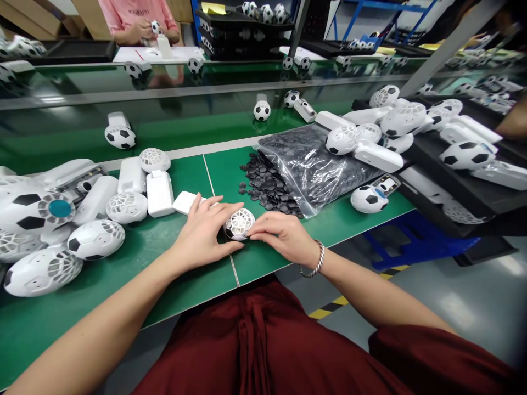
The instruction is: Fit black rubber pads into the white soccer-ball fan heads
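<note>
A white soccer-ball unit [239, 224] with a lattice top and black patches lies at the table's front edge, its white flat body [186, 202] reaching out to the left. My left hand [206, 230] is wrapped around the unit from the left, over its body. At the ball's right side my right hand [282, 236] has thumb and fingers pinched together against it; anything between those fingertips is too small to make out. Just behind sits a pile of small black pieces [269, 186], spilling from a clear plastic bag [317, 164].
Many ball units [96, 240] crowd the left of the green table [173, 285]. More units [403, 118] are heaped on black trays at the right. A conveyor [181, 118] carrying units runs behind. Across it, a person in pink [138, 22] holds a small ball.
</note>
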A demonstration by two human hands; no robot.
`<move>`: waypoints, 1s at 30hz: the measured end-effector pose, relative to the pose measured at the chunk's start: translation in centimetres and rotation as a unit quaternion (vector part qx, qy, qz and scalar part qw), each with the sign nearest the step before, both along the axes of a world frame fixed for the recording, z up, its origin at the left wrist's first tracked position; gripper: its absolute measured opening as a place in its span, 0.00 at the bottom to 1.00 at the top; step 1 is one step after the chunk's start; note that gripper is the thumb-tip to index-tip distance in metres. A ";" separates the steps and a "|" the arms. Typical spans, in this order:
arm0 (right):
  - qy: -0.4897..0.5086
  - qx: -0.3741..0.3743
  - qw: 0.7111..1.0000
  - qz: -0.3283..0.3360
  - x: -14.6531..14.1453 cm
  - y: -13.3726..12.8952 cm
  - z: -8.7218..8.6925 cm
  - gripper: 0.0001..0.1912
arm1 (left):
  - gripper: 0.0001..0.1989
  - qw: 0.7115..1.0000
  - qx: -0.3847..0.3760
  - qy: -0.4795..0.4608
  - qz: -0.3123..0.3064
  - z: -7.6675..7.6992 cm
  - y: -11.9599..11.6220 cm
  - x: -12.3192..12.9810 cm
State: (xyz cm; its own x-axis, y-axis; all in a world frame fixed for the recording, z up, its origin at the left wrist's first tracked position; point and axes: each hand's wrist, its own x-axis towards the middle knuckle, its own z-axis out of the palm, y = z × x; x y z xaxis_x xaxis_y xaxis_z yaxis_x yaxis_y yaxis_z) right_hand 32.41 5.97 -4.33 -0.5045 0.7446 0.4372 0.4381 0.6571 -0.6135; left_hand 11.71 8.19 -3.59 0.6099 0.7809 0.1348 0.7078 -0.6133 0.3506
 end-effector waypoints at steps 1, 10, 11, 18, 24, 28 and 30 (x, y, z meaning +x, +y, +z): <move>-0.012 0.022 1.000 -0.005 0.0 0.1 -0.1 0.05 | 0.35 1.000 -0.001 -0.007 0.005 0.0 -0.1 0.1; -0.111 0.062 0.992 0.005 0.1 0.5 0.4 0.08 | 0.33 0.998 -0.006 -0.040 0.049 -0.1 -0.3 0.9; -0.117 0.062 0.991 0.005 0.1 0.5 0.5 0.09 | 0.33 0.998 -0.007 -0.041 0.049 0.0 -0.3 0.8; -0.101 0.042 0.994 0.019 -0.2 1.0 1.1 0.06 | 0.33 0.997 -0.018 -0.047 0.051 0.1 -0.3 0.8; 0.006 -0.056 0.998 0.003 -0.1 1.2 -0.1 0.16 | 0.30 0.997 0.020 -0.067 0.041 -0.4 -0.4 0.9; 0.042 -0.119 0.992 0.021 0.0 1.1 -1.2 0.21 | 0.28 0.996 0.050 -0.073 -0.003 -0.7 -0.2 0.8; 0.055 -0.118 0.991 0.023 0.0 1.2 -1.4 0.22 | 0.28 0.996 0.058 -0.069 -0.018 -0.8 -0.1 0.7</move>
State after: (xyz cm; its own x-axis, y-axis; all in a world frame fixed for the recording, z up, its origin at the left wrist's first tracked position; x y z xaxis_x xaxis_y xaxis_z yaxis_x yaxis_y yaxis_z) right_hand 32.45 7.14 -5.74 -0.4989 0.8102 0.3077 0.3323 0.5068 -0.7955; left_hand 12.45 8.09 -4.42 0.6062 0.7335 0.3075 0.6354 -0.6792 0.3675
